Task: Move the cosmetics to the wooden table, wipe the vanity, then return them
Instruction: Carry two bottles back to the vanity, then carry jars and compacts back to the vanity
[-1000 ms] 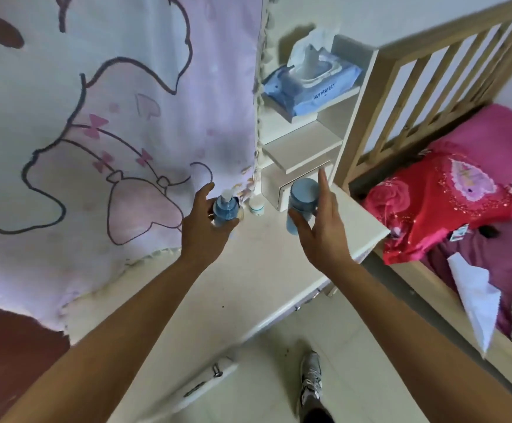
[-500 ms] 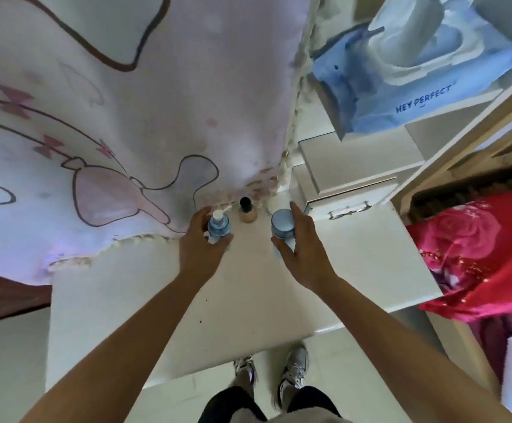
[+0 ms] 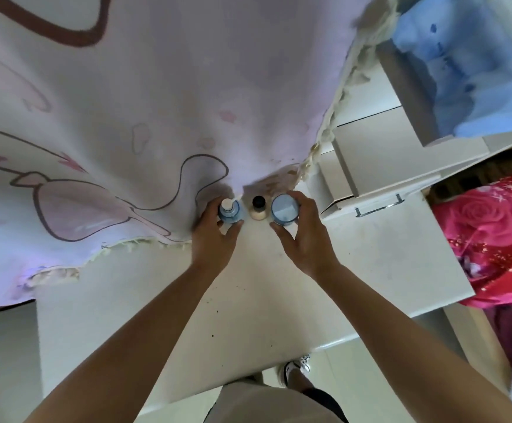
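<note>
The left hand (image 3: 215, 239) has its grip round a pump bottle (image 3: 229, 210) at the back of the tabletop (image 3: 248, 300). A black-capped bottle (image 3: 257, 206) stands free beside it, and the right hand (image 3: 305, 239) clasps a blue jar (image 3: 284, 209). I can't tell whether this is pickup or set-down. Either way, the next move mustn't knock the middle bottle.

Soft, even daylight, faint shadows; wide-angle bending at the edges; the blue pack (image 3: 474, 71) looks smeared, perhaps motion blur.
</note>
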A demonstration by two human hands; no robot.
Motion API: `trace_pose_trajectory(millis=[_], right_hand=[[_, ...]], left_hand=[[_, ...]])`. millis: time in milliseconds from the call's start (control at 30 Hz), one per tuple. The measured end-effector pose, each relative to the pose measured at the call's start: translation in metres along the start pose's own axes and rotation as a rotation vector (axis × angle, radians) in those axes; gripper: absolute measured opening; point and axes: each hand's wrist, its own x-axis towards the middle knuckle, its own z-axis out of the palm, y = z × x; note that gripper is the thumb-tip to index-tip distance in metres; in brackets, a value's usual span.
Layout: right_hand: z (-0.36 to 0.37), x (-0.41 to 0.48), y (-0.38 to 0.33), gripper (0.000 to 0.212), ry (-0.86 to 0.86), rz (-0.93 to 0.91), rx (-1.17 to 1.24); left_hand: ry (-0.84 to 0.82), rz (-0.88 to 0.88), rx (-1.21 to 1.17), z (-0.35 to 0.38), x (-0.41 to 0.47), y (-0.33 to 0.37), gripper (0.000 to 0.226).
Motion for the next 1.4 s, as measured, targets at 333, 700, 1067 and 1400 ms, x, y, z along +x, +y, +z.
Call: trace_pose_trajectory(millis=[333, 700, 1067, 1400], right_hand=[[-0.001, 0.0, -0.019, 0.086, -0.044, -0.011, -0.118], [-0.031, 0.013, -0.131, 0.049, 0.072, -0.595, 0.045], [0.126, -0.121, -0.355, 0.043, -0.391, -1.032, 0.332], [0.267, -0.399, -0.536, 0.044, -0.75, -1.406, 0.418]], left_hand=[[-0.059, -0.026, 0.059, -0.009, -0.004, 0.01, 0.07], [0.582, 0.145, 0.2, -0.114, -0.128, 0.054, 0.031], [1.237, -0.212, 0.494, -0.308, -0.377, 0.008, 0.034], [1.589, -0.669, 0.525, -0.414, -0.696, -0.109, 0.036]])
